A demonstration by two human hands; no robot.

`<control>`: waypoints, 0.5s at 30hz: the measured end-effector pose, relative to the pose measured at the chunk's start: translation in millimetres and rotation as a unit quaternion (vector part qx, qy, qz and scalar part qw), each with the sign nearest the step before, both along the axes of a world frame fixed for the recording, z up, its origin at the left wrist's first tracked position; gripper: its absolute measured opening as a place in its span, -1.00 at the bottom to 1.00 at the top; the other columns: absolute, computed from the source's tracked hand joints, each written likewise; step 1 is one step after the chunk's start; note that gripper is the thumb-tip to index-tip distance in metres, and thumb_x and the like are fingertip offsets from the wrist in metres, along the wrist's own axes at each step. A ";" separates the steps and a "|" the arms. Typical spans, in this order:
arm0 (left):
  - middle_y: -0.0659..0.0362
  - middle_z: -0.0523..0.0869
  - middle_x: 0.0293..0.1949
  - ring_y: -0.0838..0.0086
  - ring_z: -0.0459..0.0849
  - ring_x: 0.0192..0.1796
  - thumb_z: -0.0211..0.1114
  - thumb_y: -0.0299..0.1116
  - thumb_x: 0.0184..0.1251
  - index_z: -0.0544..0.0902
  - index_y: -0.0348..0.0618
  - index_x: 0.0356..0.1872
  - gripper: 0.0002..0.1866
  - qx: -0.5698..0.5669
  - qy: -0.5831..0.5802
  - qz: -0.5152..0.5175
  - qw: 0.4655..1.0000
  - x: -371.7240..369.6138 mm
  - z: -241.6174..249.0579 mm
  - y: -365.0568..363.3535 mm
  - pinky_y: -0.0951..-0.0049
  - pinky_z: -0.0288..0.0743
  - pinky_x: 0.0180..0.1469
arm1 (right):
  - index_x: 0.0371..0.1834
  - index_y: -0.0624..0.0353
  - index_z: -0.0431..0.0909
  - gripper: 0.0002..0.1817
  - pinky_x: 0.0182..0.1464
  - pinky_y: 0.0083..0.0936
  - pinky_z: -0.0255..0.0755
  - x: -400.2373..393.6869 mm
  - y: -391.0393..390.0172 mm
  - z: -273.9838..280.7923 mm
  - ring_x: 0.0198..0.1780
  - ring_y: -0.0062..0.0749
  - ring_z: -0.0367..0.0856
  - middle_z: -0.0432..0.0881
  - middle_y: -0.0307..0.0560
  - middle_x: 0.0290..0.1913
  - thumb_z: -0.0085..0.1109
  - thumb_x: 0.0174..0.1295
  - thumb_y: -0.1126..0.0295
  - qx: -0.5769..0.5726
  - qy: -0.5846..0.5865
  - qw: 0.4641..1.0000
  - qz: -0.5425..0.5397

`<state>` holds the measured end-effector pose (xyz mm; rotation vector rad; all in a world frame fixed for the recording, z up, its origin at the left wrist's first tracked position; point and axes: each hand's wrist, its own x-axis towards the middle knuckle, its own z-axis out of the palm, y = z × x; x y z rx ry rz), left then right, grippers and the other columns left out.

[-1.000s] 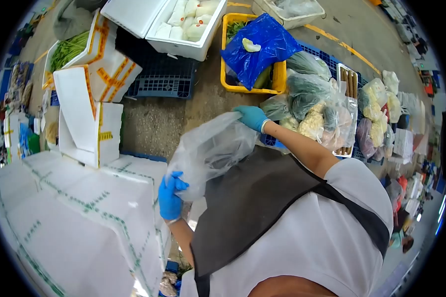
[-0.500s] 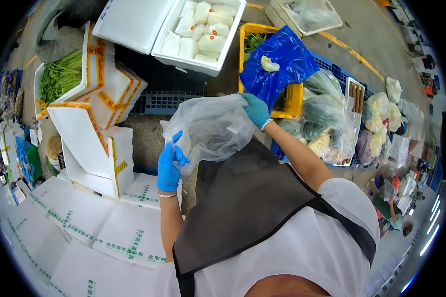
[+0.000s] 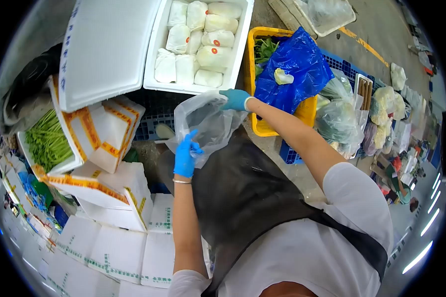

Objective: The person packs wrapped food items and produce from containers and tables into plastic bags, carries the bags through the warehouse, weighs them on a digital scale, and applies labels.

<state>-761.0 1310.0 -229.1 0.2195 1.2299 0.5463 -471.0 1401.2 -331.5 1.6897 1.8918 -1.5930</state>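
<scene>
A clear plastic bag hangs wide-mouthed between my two gloved hands, in front of the dark apron. My left hand, in a blue glove, pinches its near left edge with one finger stretched out. The far right rim is gripped by my right hand, in a teal glove. Just beyond the bag stands a white foam box holding several white-wrapped bundles, some with red round stickers. A pale oblong item shows beside the bag, low on the left.
A large foam lid leans left of the box. Foam boxes and leafy greens fill the left side. On the right, a yellow crate carries a blue plastic sheet, near bagged vegetables on a blue pallet.
My view has shifted nearer the foam box, which now looks larger. Both hands still hold the plastic bag, now narrower and closer to the box, with its mouth open.
</scene>
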 end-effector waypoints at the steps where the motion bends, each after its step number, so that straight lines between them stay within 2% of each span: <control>1: 0.29 0.50 -0.53 0.60 0.51 -0.43 0.03 -0.06 0.52 0.55 -0.16 0.21 -0.54 -0.006 -0.005 -0.021 1.000 1.2 -21.8 7.1 0.47 0.50 -0.23 | 0.31 0.18 0.39 -0.22 0.04 -0.35 0.51 1.8 1.9 -9.7 0.04 -0.21 0.63 0.57 0.13 0.15 0.24 0.13 -0.13 0.004 0.027 0.995 -0.095; 2: 0.28 0.52 -0.53 0.59 0.52 -0.44 0.04 -0.07 0.51 0.56 -0.15 0.19 -0.55 -0.027 -0.007 -0.049 0.998 3.2 -43.9 10.8 0.47 0.50 -0.24 | 0.29 0.19 0.41 -0.26 -0.05 -0.41 0.52 4.5 11.0 -14.7 -0.07 -0.29 0.64 0.61 0.08 0.07 0.23 0.16 -0.10 -0.068 0.062 0.979 -0.183; 4: 0.25 0.55 -0.53 0.57 0.54 -0.45 0.06 -0.08 0.50 0.59 -0.15 0.16 -0.57 -0.064 -0.014 -0.102 0.993 12.2 -84.0 16.9 0.46 0.51 -0.26 | 0.26 0.20 0.44 -0.34 -0.24 -0.52 0.54 11.5 33.8 -27.2 -0.27 -0.44 0.67 0.69 -0.03 -0.08 0.20 0.23 -0.05 -0.202 0.127 0.906 -0.350; 5: 0.25 0.56 -0.53 0.56 0.55 -0.46 0.08 -0.08 0.49 0.60 -0.14 0.14 -0.58 -0.061 -0.014 -0.140 0.988 18.5 -97.3 24.1 0.46 0.51 -0.27 | 0.23 0.21 0.47 -0.42 -0.39 -0.64 0.46 11.3 42.3 -38.6 -0.43 -0.58 0.61 0.71 -0.14 -0.21 0.16 0.29 0.01 -0.173 0.143 0.889 -0.399; 7: 0.24 0.58 -0.53 0.54 0.55 -0.47 0.11 -0.09 0.48 0.61 -0.14 0.12 -0.60 -0.059 -0.009 -0.217 0.974 23.4 -121.8 34.8 0.45 0.51 -0.29 | 0.17 0.19 0.51 -0.48 -0.35 -0.61 0.50 8.6 66.4 -63.7 -0.40 -0.52 0.64 0.71 -0.11 -0.19 0.15 0.30 0.04 -0.162 0.139 0.864 -0.456; 8: 0.24 0.58 -0.54 0.55 0.55 -0.48 0.11 -0.10 0.47 0.61 -0.15 0.11 -0.61 -0.060 -0.014 -0.220 0.973 24.0 -132.4 44.1 0.46 0.50 -0.30 | 0.17 0.19 0.51 -0.48 -0.35 -0.60 0.51 3.8 81.9 -75.7 -0.40 -0.52 0.64 0.70 -0.11 -0.19 0.15 0.30 0.04 -0.153 0.143 0.851 -0.481; 10: 0.24 0.57 -0.54 0.56 0.54 -0.49 0.13 -0.11 0.47 0.62 -0.16 0.09 -0.62 -0.063 -0.025 -0.225 0.972 24.0 -155.8 66.2 0.48 0.49 -0.33 | 0.20 0.27 0.47 -0.42 -0.29 -0.61 0.53 -12.2 112.4 -108.7 -0.33 -0.52 0.66 0.69 -0.09 -0.16 0.17 0.29 0.03 -0.111 0.193 0.823 -0.523; 11: 0.25 0.57 -0.55 0.57 0.54 -0.50 0.13 -0.12 0.47 0.62 -0.16 0.09 -0.62 -0.066 -0.042 -0.209 0.975 20.9 -167.8 79.3 0.50 0.49 -0.33 | 0.30 0.32 0.36 -0.27 -0.08 -0.55 0.53 -20.3 131.1 -132.1 -0.10 -0.41 0.66 0.64 0.02 0.02 0.23 0.23 -0.01 -0.119 0.202 0.824 -0.516; 13: 0.25 0.56 -0.56 0.58 0.53 -0.51 0.13 -0.14 0.48 0.61 -0.17 0.10 -0.63 -0.078 -0.075 -0.180 0.978 13.6 -185.6 101.8 0.53 0.47 -0.35 | 0.45 0.32 0.13 -0.01 0.17 -0.49 0.42 -47.3 170.6 -172.4 0.19 -0.29 0.53 0.47 0.14 0.25 0.32 0.11 -0.11 -0.053 0.146 0.853 -0.498; 15: 0.24 0.55 -0.56 0.56 0.53 -0.46 0.00 -0.12 0.54 0.61 -0.16 0.12 -0.60 -0.060 -0.048 -0.221 0.972 3.8 -190.6 125.1 0.52 0.47 -0.26 | 0.51 0.35 -0.08 0.22 0.33 -0.48 0.26 -79.3 216.0 -182.8 0.38 -0.24 0.33 0.28 0.23 0.40 0.39 -0.04 -0.19 -0.043 0.129 0.851 -0.507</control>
